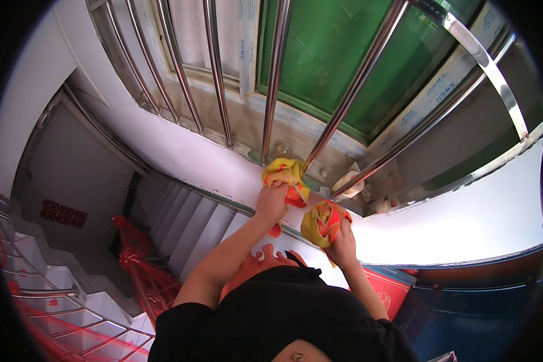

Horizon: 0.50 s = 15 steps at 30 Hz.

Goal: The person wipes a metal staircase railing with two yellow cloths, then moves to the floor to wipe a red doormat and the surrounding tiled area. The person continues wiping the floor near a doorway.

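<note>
My left hand (273,202) grips a yellow and orange-red cloth (281,168) against the front edge of the windowsill (298,130). That cloth touches or nearly touches the foot of a shiny metal bar (339,108) of the window guard. Lower and to the right, my right hand (344,243) is closed on a second crumpled cloth (316,228) of the same colours, in front of the white wall (416,235) below the sill. The fingertips of both hands are partly hidden by the cloths.
Behind the bars is a window with a green pane (330,59). A white roll (349,182) and bits of debris lie on the sill. Steps (185,221) descend at left, beside a metal railing (79,312) draped with red netting (133,258). A red box (389,289) stands at lower right.
</note>
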Tool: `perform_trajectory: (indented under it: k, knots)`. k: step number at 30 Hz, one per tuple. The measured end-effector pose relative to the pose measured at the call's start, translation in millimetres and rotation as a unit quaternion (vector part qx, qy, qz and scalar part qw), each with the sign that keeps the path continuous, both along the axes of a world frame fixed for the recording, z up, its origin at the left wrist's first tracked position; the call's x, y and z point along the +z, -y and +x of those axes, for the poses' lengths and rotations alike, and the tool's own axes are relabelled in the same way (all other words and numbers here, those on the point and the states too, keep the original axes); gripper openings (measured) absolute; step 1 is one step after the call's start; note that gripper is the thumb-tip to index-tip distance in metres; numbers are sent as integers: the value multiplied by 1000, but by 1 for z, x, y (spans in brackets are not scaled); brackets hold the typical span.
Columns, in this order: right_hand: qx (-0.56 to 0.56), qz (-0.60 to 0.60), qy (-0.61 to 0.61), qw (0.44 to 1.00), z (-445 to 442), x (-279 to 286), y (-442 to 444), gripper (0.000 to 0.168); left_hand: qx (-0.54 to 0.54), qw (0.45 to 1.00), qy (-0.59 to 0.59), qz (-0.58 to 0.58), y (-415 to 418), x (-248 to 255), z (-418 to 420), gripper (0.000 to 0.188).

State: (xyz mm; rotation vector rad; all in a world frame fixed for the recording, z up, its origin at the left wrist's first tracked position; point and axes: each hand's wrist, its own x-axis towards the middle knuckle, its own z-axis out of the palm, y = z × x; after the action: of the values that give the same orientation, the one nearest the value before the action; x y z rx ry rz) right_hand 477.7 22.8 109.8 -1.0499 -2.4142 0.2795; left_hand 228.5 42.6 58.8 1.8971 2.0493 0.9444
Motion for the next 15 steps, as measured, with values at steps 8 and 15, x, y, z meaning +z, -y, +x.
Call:
perform_trajectory:
  k: [8,15]
  knots:
    - [-83,55,53,994,-69,10,-48,59,-14,998,-68,-8,27,3,-33,33]
    - [-58,-55,143,986,-85,2,-80,30,16,999,9,32,32,-22,-40,36]
